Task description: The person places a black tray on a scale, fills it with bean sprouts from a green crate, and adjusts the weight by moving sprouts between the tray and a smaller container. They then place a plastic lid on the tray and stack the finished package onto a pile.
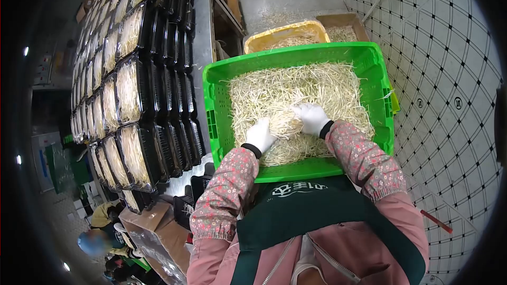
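A green plastic crate (pixel 296 51) stands in front of me, holding a thick layer of pale bean sprouts (pixel 296 82). Both my hands wear white gloves with black cuffs. My left hand (pixel 260 135) is closed on the near left side of a clump of sprouts (pixel 283 120). On the clump's right side my right hand (pixel 312 118) grips it, a little farther from me. Sprouts hide the fingertips of both hands in part.
To the left rise tall stacks of black trays (pixel 130 92) of wrapped sprouts. Beyond the crate are a yellow tub (pixel 259 43) and a brown box (pixel 338 19). A cardboard box (pixel 142 219) and a person in a blue cap (pixel 103 236) are at lower left. Patterned tiles (pixel 446 105) lie right.
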`<state>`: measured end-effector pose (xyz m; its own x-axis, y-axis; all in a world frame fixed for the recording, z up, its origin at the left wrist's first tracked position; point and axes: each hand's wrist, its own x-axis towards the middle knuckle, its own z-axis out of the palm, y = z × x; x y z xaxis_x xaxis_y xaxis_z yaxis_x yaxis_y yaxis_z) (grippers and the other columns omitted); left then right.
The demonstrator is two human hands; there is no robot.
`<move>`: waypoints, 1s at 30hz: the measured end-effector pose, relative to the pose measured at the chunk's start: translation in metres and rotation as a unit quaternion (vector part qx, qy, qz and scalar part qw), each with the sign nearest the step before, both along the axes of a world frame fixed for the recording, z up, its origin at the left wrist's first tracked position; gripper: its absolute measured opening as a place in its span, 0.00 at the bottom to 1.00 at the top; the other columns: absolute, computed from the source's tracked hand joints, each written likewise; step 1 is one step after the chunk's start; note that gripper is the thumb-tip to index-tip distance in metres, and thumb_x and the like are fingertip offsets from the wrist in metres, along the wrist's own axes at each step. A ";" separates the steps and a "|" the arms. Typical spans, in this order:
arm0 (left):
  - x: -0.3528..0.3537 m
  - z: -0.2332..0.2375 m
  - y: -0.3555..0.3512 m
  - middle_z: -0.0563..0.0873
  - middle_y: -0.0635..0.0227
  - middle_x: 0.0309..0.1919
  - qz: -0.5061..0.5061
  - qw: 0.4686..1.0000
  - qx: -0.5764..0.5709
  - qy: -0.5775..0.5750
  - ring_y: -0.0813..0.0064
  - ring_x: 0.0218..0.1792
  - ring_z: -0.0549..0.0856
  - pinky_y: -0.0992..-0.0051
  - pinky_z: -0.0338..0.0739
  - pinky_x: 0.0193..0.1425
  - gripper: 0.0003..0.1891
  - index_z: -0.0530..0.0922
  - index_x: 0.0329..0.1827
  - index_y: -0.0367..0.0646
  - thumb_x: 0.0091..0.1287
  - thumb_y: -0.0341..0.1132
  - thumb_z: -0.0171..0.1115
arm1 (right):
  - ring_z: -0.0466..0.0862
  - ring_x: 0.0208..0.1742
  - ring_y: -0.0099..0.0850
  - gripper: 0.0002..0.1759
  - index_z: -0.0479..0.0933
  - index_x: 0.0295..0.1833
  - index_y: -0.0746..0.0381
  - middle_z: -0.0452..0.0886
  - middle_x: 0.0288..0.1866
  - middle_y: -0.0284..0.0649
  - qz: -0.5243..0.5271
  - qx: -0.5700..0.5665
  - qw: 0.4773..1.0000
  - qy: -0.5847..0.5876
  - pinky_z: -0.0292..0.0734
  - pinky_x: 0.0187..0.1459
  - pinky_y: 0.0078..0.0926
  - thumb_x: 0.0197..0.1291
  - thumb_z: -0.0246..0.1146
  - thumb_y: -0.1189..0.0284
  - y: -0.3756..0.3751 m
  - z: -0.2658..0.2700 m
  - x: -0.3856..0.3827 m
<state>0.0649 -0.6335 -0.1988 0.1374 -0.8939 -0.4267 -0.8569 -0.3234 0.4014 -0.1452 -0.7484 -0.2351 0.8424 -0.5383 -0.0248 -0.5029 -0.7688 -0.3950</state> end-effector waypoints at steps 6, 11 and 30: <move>-0.014 0.061 0.011 0.85 0.51 0.41 -0.015 1.000 -0.002 0.015 0.47 0.42 0.86 0.56 0.81 0.44 0.21 0.76 0.49 0.44 0.61 0.48 0.69 | 0.84 0.44 0.43 0.18 0.77 0.55 0.49 0.83 0.41 0.43 0.050 0.041 0.996 0.059 0.79 0.41 0.42 0.58 0.61 0.62 -0.025 0.049 0.000; 0.010 0.054 0.047 0.82 0.56 0.37 -0.086 0.989 -0.124 -0.005 0.51 0.38 0.86 0.57 0.80 0.39 0.20 0.77 0.48 0.44 0.57 0.42 0.71 | 0.86 0.43 0.42 0.16 0.81 0.50 0.50 0.85 0.42 0.41 0.001 0.017 0.999 0.049 0.81 0.43 0.41 0.60 0.63 0.56 -0.054 0.078 -0.007; 0.034 0.017 -0.013 0.48 0.48 0.80 -0.037 0.998 -0.027 0.046 0.38 0.76 0.55 0.51 0.61 0.76 0.71 0.43 0.81 0.40 0.38 0.50 0.84 | 0.58 0.78 0.56 0.82 0.37 0.82 0.54 0.50 0.80 0.57 0.046 0.037 0.976 0.212 0.55 0.71 0.66 0.25 0.84 0.46 -0.026 0.072 0.049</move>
